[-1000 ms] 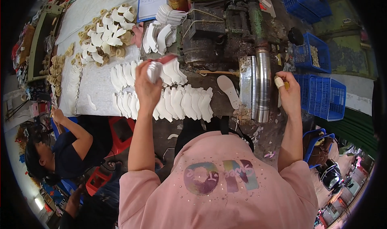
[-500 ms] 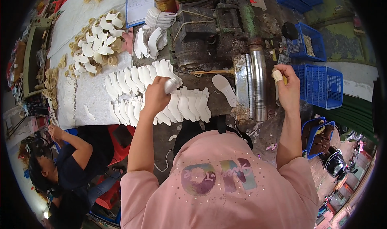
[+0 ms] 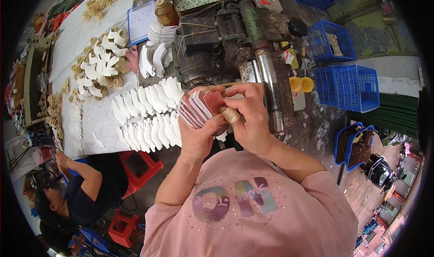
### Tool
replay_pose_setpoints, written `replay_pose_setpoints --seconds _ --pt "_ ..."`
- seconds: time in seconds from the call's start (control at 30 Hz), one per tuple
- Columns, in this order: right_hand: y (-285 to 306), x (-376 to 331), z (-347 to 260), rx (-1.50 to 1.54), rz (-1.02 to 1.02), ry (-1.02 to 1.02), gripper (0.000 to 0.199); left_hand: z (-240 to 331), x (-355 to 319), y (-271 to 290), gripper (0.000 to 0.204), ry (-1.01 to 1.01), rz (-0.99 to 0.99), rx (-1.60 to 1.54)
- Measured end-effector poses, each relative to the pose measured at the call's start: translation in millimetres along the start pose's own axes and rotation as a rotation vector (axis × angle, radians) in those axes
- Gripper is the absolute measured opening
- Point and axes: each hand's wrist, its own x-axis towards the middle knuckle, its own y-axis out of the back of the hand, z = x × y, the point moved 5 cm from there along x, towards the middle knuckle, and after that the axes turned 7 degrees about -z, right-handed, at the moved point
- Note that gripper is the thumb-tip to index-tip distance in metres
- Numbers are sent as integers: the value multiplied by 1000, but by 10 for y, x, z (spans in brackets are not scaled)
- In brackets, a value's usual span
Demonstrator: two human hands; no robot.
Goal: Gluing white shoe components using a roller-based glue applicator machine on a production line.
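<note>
In front of my chest, my left hand [image 3: 195, 137] is closed around a stack of curved pieces [image 3: 197, 108] with white edges and a pinkish-red face. My right hand [image 3: 255, 117] meets the stack at its right end, fingers bent over its edge. A tan finger cover [image 3: 231, 116] sits on my right thumb. Just left of my hands, white curved pieces lie overlapping on the table in a far row [image 3: 144, 99] and a near row [image 3: 149, 131]. My hands and the stack hide the right ends of these rows.
A greasy machine [image 3: 203, 44] with a shiny steel roller [image 3: 270, 87] stands beyond and right of my hands. Yellow cups [image 3: 302, 84] and blue crates [image 3: 346, 87] are farther right. A seated person [image 3: 83, 184] works at left, near a red stool [image 3: 140, 171].
My left hand came back from above the white rows and now holds the stack before me. My right hand moved left from beside the roller to the stack. The view shifted slightly.
</note>
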Motion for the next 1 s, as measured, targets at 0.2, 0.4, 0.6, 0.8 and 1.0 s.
replay_pose_setpoints --seconds 0.2,0.4,0.6,0.8,1.0 --pt "501 85 138 0 -87 -76 19 -81 22 183 24 145 229 321" --pt "1365 -34 942 -478 -455 -535 9 -209 26 52 50 168 -213 879" --pt "967 -162 926 -399 -482 -421 12 -442 26 -399 57 199 -466 1205" --pt "1094 -159 1021 -214 -227 -469 19 -286 34 -93 57 111 -359 1056" --pt "1074 -189 1042 -145 -168 -539 18 307 117 1248 55 -115 118 1342"
